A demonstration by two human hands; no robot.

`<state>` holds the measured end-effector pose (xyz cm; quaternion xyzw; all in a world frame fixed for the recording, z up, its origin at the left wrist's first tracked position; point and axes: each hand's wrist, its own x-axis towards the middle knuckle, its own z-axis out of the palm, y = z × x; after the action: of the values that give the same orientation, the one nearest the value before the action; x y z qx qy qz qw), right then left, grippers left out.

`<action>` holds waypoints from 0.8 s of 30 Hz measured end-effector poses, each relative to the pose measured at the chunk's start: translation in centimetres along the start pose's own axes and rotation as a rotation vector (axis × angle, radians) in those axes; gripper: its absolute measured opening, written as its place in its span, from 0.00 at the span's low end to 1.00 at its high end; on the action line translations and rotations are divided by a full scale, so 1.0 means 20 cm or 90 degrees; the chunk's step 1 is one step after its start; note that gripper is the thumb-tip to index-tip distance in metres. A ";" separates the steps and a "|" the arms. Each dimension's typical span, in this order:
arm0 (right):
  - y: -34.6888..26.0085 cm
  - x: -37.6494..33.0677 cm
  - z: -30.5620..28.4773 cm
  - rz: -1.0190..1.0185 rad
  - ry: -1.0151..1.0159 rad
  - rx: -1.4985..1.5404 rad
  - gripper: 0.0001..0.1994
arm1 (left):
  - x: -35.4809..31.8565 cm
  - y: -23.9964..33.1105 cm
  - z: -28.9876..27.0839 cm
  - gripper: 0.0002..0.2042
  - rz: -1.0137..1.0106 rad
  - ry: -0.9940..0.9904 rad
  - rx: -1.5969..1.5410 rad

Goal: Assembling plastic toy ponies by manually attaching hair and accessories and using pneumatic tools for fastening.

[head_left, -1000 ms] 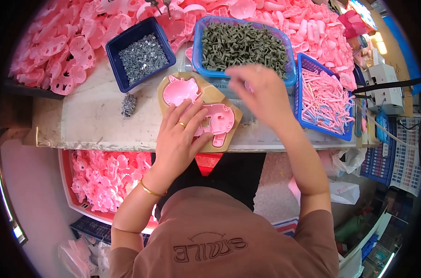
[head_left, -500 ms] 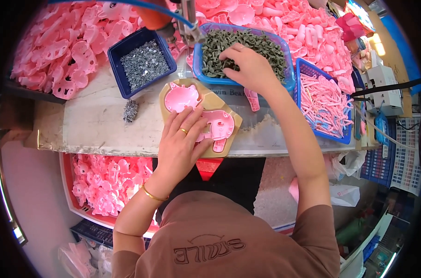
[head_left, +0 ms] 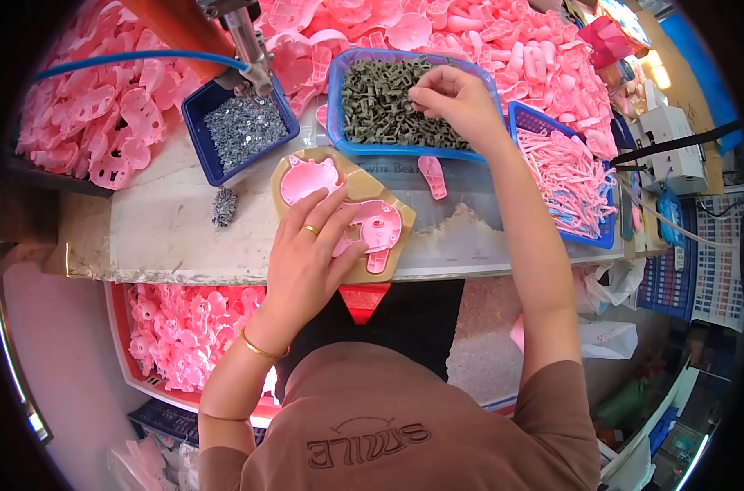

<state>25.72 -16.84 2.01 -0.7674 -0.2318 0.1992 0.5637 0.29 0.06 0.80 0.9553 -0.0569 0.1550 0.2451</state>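
Note:
My left hand [head_left: 308,245] lies over a tan fixture block [head_left: 358,182], fingers stretched out across the pink plastic shell [head_left: 386,222] seated in it. A rounded, eared part of pink plastic [head_left: 306,177] shows beyond the fingertips, and the palm side is hidden. Over the right half of a blue basin [head_left: 404,151], my right hand [head_left: 466,106] is closed in a pinch. Dark green small plastic pieces [head_left: 380,98] fill that basin. What sits between the pinched fingertips, if anything, cannot be made out.
A navy tray of screws [head_left: 245,131] stands left of the basin, a screw-covered clump [head_left: 224,207] below it. An orange-and-metal tool [head_left: 245,41] hangs overhead. At right is a blue basket [head_left: 605,233] of pink strips. Pink parts [head_left: 85,98] heap behind; a small one [head_left: 431,177] lies nearer.
My right hand has lifted from among the green pieces and moved slightly right, its fingers drawing together into a pinch. The left hand stays on the pink shell. The overhead tool appears farther left.

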 end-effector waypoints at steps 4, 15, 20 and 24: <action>0.05 -0.01 -0.02 -0.114 0.079 -0.055 0.08 | 0.05 0.01 0.00 0.19 0.030 0.029 -0.014; -0.13 -0.36 0.28 -0.368 0.107 -0.108 0.18 | 0.26 0.09 0.09 0.14 -0.261 0.125 -0.754; -0.11 -0.44 0.37 -0.432 0.131 -0.176 0.16 | 0.27 0.10 0.11 0.08 -0.352 0.057 -0.898; -0.12 -0.57 0.25 -0.376 0.074 -0.240 0.13 | 0.22 0.08 0.06 0.07 -0.389 0.063 -0.787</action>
<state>13.39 -18.98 3.44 -0.7678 -0.4440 -0.0627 0.4576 4.58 -2.09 1.94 0.6054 0.1486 0.0615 0.7795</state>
